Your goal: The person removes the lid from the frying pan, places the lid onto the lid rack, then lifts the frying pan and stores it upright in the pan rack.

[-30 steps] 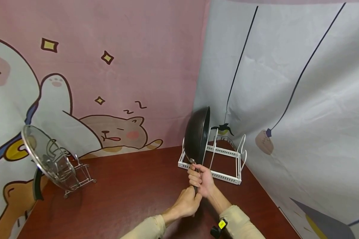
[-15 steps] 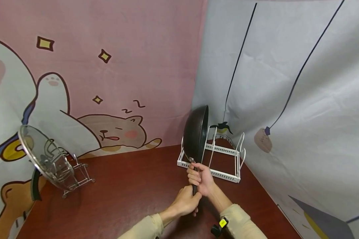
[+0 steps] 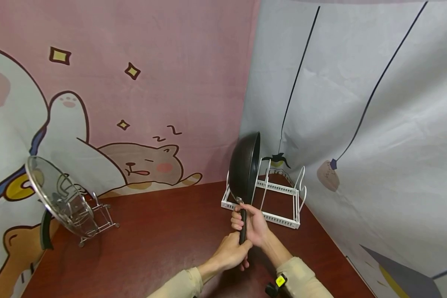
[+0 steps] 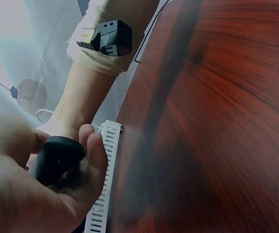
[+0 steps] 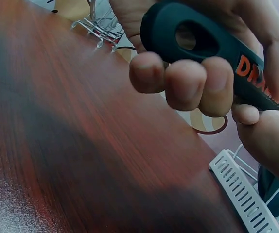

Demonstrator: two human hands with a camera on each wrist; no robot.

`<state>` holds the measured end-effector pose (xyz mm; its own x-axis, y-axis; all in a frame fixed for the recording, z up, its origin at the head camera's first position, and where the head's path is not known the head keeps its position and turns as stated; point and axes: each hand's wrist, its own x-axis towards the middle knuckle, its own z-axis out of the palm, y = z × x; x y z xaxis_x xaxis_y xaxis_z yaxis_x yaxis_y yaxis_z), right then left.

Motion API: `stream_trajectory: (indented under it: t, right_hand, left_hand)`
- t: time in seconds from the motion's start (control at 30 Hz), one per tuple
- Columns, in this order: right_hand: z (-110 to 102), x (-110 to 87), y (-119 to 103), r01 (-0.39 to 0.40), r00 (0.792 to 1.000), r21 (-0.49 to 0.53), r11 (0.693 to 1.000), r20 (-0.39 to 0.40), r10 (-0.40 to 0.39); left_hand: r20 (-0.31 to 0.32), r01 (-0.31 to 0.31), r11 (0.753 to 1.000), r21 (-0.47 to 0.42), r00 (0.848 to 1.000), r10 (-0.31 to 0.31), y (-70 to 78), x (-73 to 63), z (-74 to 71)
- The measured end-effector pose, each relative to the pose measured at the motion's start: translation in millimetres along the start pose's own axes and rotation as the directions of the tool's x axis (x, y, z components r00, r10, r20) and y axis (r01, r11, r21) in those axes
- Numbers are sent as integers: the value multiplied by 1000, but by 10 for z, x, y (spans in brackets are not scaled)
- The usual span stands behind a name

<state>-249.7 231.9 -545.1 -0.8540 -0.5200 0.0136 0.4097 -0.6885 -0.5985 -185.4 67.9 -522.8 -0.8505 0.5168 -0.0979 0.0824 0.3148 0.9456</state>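
Observation:
A dark wok (image 3: 242,167) stands on its side in the left end of a white rack (image 3: 281,221), its hollow side turned right. Its black handle (image 3: 243,225) points toward me. My left hand (image 3: 229,250) grips the handle's end, fingers curled beneath it. Closer to the pan, my right hand (image 3: 255,225) curls around the handle from the right, with the handle showing between fingers and palm. In the right wrist view, the handle (image 5: 227,51) shows a hanging hole and orange letters, with left-hand fingers (image 5: 185,82) wrapped under it.
At the far left, a glass lid (image 3: 56,198) leans in a small wire rack (image 3: 100,223). A reddish-brown table (image 3: 149,240) lies below. Patterned cloth walls rise behind and along the right, close to the white rack.
The right hand's fingers have loosened and shifted slightly left, uncovering more of the handle. The wok and rack stay in place; the view shifts slightly.

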Motion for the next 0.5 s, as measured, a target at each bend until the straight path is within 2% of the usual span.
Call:
stream_trajectory:
  t: [0.2,0.33,0.5]
  right_hand:
    - [3,-7,17,0,998,-27,1000,-66,-2]
    - [13,-37,15,-9,995,-79,997,-100,1]
    - [13,-109,14,-12,994,-143,990,-107,-4]
  left_hand:
    - [-25,-29,999,31,999,30,-35,-13,-2]
    - [-47,-39,998,40,998,40,-57,-34,-9]
    - [-81,-70,989,128,993,81,-68,-58,-56]
